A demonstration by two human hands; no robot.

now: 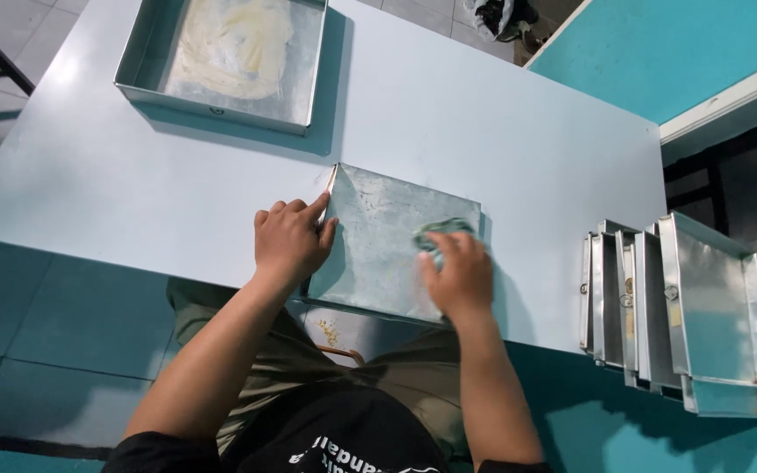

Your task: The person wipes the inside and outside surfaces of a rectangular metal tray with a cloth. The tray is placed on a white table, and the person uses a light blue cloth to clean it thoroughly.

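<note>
A square metal baking pan (378,232) lies at the near edge of the pale blue table (501,131), tilted toward me. My left hand (291,241) grips the pan's left rim, thumb and forefinger on the edge. My right hand (456,276) presses a crumpled greenish plastic wad (438,231) onto the pan's inner bottom near its right side. Part of the wad is hidden under my fingers.
A second square metal pan (304,83) smeared with a yellowish grease stands at the table's far left. Several metal pans (676,307) stand on edge in a row at the right, off the table's corner. A turquoise wall and tiled floor surround the table.
</note>
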